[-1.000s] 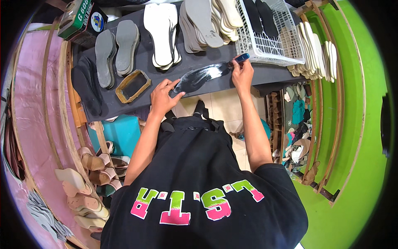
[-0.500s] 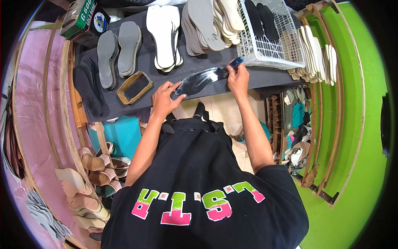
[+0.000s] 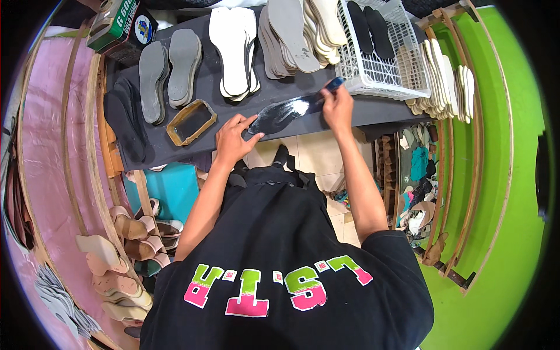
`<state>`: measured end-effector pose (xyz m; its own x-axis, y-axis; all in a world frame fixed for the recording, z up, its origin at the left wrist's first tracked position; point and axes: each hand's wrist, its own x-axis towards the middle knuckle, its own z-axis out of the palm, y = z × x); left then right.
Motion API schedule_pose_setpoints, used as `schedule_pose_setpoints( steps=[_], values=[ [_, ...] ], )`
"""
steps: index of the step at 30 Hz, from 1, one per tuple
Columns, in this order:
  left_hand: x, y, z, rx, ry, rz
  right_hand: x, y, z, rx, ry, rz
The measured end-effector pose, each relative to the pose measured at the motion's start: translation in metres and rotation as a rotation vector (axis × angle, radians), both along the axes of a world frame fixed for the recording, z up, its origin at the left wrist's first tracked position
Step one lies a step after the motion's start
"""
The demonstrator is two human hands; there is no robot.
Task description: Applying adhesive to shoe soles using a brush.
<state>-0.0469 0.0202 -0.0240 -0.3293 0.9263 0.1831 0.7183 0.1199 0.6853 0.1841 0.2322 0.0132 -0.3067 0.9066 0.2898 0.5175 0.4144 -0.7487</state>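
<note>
A black insole (image 3: 271, 119) lies at the front edge of the dark-covered table, its upper face wet and shiny. My left hand (image 3: 233, 141) grips its left end, thumb and fingers on the edges. At its right end, my right hand (image 3: 337, 114) is closed around a brush with a blue handle (image 3: 335, 84). The brush's bristles are hard to make out against the black insole. Left of my left hand sits an open, many-sided dish (image 3: 202, 133) with a brownish crusted rim and a dark inside.
Along the back lie grey soles (image 3: 184, 67), white soles (image 3: 233, 46), stacked grey insoles (image 3: 294, 41) and a white plastic basket (image 3: 379, 84) with black insoles. A green can (image 3: 119, 32) stands back left. Wooden racks with shoes (image 3: 137, 227) and cream insoles (image 3: 437, 76) flank the table.
The view has shifted slightly. My right hand and the brush have barely moved at the insole's right end; my left hand keeps its grip.
</note>
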Motion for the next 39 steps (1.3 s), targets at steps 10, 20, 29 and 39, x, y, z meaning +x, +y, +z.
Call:
schedule_pose_setpoints(
  steps=[10, 20, 29, 39],
  values=[
    [0.000, 0.000, 0.000, 0.018, -0.001, -0.004, -0.006, 0.013, -0.003, 0.043, -0.012, -0.099],
    [-0.004, 0.001, 0.003, -0.037, -0.010, -0.009, 0.000, 0.010, 0.002, 0.042, 0.045, -0.046],
    [-0.009, 0.008, 0.018, -0.195, -0.050, -0.075, 0.016, -0.010, 0.028, 0.019, 0.131, -0.133],
    [-0.013, 0.007, 0.013, -0.192, -0.064, -0.092, 0.001, -0.026, 0.009, 0.055, -0.013, 0.086]
  ],
)
